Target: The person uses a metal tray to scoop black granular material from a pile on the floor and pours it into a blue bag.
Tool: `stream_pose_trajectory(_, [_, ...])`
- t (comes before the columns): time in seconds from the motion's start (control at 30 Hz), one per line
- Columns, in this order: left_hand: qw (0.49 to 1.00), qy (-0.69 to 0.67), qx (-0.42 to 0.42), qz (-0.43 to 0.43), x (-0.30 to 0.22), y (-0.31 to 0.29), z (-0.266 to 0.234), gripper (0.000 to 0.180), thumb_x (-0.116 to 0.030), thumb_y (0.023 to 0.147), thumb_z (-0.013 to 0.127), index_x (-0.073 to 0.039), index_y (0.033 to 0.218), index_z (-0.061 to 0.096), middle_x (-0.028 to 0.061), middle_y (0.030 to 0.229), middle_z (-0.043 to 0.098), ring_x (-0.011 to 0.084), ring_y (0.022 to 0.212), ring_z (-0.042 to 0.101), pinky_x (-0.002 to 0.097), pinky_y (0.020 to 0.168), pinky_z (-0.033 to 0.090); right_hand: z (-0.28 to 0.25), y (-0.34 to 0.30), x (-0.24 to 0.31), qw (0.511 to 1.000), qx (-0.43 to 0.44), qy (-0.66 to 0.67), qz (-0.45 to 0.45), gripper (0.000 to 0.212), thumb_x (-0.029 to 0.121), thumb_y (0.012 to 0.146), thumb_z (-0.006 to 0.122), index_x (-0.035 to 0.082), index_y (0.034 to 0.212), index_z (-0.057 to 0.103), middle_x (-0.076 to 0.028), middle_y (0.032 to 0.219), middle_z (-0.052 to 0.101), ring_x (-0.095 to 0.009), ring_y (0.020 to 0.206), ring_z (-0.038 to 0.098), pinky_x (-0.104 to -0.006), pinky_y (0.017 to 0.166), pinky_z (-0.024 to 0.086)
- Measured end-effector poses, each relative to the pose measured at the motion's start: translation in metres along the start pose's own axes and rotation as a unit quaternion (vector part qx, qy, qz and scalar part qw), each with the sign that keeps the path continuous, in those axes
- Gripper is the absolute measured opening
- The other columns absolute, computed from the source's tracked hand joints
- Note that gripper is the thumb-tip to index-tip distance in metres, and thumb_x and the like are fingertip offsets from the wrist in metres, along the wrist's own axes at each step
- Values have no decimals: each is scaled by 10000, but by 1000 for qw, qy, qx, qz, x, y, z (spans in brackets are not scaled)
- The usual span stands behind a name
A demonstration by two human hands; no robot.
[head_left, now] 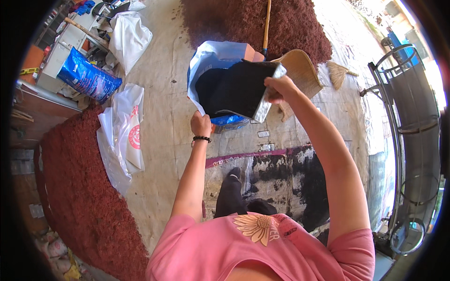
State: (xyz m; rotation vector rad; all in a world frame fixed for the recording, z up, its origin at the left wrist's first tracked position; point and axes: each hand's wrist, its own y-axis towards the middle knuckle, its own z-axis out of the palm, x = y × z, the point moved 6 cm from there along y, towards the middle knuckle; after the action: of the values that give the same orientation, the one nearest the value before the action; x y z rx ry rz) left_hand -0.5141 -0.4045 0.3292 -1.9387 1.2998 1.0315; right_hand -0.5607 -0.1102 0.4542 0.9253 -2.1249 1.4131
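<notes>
A large open sack [215,48], white inside with blue and orange outside, stands in front of me. My left hand [200,125] is closed on its near rim, a dark bead bracelet at the wrist. With my right hand [280,89] I grip the silvery edge of a box-shaped metal scoop [263,111]. The scoop lies tilted over the mouth of the sack, its black inner face toward me. Dark material [211,91] shows inside the sack; where it meets the scoop is hard to make out.
Behind the sack rises a reddish-brown heap [300,28] with a wooden handle [267,23]. A woven scoop basket [300,70] and hand broom [338,75] lie right. Another heap [84,196], a white plastic bag [123,136] and a blue bag [89,77] are left; a metal frame [398,140] stands right.
</notes>
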Motion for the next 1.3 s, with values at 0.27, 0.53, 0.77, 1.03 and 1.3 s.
stream_pose_trajectory(0.27, [992, -57, 29, -105, -13, -6, -23, 122, -42, 675, 379, 6, 626, 479, 105, 452, 497, 151, 306, 456, 265, 276, 355, 6, -44, 79, 961, -75, -239, -117, 371, 419, 729, 513, 81, 624, 623, -28, 493, 577, -101, 418, 562, -205, 494, 480])
stream_pose_trajectory(0.53, [991, -83, 63, -86, 13, 5, -25, 219, -153, 756, 421, -19, 588, 464, 77, 423, 446, 160, 312, 433, 275, 282, 335, -114, -93, -83, 969, -64, 170, -169, 372, 307, 709, 577, -59, 643, 557, -141, 534, 558, -194, 408, 554, -278, 407, 482])
stream_pose_trajectory(0.77, [982, -57, 51, -173, 26, -86, -9, 284, -220, 768, 380, 0, 609, 464, 108, 481, 489, 172, 342, 441, 274, 295, 353, -162, -195, -477, 788, -164, 592, 37, 333, 218, 730, 549, -76, 869, 474, -156, 697, 567, -252, 582, 593, -324, 511, 512])
stream_pose_trajectory(1.03, [856, 277, 397, -180, 81, -328, 142, 181, -75, 767, 414, -14, 924, 479, 110, 537, 514, 177, 348, 466, 274, 298, 378, -80, -277, -787, 556, -312, 750, 176, 159, 98, 737, 466, -36, 823, 463, -152, 747, 552, -267, 654, 583, -348, 493, 521])
stream_pose_trajectory(1.3, [670, 260, 695, 36, 116, -599, 329, 216, -35, 751, 433, -21, 947, 522, 62, 602, 539, 108, 506, 514, 227, 458, 415, 60, -155, -937, 290, -248, 881, 279, 282, 25, 719, 474, 21, 989, 391, -142, 967, 447, -359, 831, 502, -471, 651, 490])
